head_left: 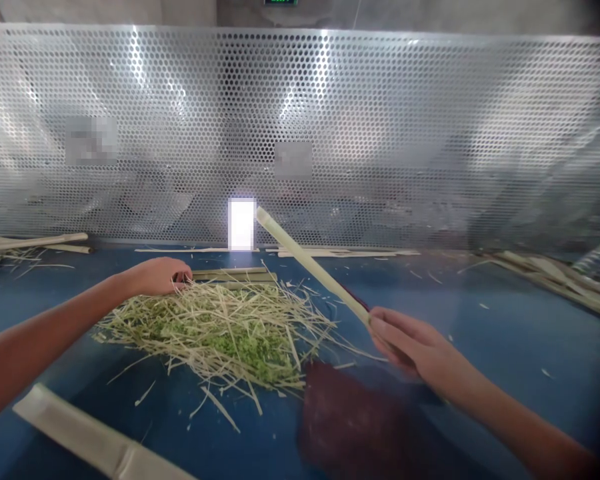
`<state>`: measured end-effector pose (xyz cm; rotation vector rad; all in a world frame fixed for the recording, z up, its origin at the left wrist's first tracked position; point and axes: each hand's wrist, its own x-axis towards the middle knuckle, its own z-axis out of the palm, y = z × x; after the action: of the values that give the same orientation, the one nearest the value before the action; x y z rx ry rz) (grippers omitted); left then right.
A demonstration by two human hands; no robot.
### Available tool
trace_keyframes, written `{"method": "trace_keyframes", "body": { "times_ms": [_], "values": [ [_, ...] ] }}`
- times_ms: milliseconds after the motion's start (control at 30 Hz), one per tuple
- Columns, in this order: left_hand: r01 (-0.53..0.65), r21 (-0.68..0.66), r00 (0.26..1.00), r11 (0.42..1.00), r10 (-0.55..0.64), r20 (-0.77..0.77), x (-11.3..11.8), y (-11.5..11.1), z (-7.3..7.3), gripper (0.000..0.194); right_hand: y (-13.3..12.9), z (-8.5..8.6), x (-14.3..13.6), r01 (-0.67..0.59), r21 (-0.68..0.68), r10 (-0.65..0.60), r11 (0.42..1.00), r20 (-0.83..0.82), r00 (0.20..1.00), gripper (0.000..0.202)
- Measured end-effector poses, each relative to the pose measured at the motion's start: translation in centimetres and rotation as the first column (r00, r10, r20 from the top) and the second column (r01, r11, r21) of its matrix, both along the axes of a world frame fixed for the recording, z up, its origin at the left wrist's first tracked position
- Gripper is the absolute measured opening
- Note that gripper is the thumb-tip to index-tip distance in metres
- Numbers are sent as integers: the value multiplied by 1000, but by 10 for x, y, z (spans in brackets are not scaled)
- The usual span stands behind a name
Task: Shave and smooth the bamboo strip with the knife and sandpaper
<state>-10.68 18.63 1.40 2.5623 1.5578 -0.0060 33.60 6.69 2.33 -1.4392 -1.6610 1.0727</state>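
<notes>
My right hand (410, 343) grips the near end of a long pale stalk (307, 262) that slants up and away to the left, its far tip near the perforated metal wall. My left hand (157, 275) reaches across to several greenish stalks (233, 274) lying on the blue surface and rests on their left ends, fingers curled. Between my hands lies a heap of thin pale and green shavings (220, 330). A dark reddish cloth (353, 417) lies under my right hand.
A perforated metal wall (380, 133) closes the far side. A flat pale strip (95, 440) lies at the near left. More pale stalks lie at the far left (35, 242), along the wall (340, 253) and at the right edge (555, 277).
</notes>
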Motion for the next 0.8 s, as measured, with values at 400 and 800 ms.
{"method": "trace_keyframes", "body": {
  "times_ms": [400,800],
  "values": [
    [-63,-132,957,989,97,274,-12,12,16,37,-2,3,2,2,25,-1,1000,-14,1000,47],
    [-248,155,950,956,210,230,-9,23,0,36,-2,4,1,6,40,-5,999,-6,1000,44]
  ]
}}
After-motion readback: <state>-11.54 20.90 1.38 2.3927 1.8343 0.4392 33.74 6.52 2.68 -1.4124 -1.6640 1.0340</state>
